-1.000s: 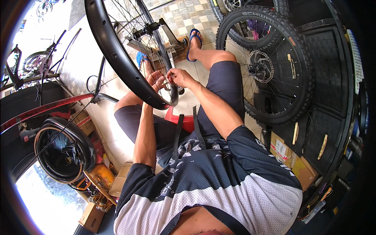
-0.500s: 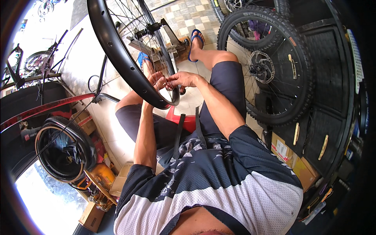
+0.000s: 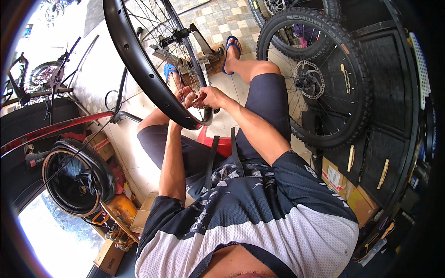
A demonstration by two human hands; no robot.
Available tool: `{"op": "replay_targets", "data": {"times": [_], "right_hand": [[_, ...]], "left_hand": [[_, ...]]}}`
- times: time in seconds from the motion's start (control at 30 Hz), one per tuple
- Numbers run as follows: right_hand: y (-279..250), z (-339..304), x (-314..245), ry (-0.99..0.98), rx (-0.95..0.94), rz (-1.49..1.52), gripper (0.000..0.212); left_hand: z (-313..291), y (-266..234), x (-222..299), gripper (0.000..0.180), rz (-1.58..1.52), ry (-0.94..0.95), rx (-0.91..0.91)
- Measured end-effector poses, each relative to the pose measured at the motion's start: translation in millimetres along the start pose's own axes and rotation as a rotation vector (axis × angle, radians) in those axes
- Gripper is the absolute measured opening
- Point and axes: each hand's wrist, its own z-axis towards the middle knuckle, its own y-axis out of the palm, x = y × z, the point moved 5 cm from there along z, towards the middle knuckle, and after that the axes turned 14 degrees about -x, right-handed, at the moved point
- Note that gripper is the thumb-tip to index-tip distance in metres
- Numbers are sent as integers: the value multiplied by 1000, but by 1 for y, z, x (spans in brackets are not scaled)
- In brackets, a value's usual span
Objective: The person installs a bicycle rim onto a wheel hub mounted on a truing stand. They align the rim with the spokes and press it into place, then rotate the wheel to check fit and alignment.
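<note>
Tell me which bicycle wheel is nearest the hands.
The tyreless, black-rimmed spoked wheel at the left hand and right hand; the knobbly black-tyred wheels stand farther off, at right.

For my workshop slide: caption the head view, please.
A person's left grip and right grip at a spoked, tyreless black bicycle wheel.

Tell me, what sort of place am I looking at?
Most likely a bicycle workshop: a tyreless wheel sits between the arms of a metal stand, a knobbly-tyred wheel stands beside dark cabinets, and more tyres show at left.
</note>
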Motion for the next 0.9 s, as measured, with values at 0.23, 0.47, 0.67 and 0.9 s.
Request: {"op": "replay_targets", "data": {"times": [0.23,0.47,0.67,0.9], "right_hand": [[2,-11,-10,40,130,-174,44],[-16,-11,-11,-231,-4,365,23],[-55,-20,-5,-240,207,464,25],[-24,9,24,-191,-15,434,29]], "left_hand": [[2,-1,-1,57,14,-24,16],[0,-6,-11,57,-257,-27,16],[4,-10,-16,51,-228,-24,30],[13,-5,-27,84,-332,-29,-147]]}}
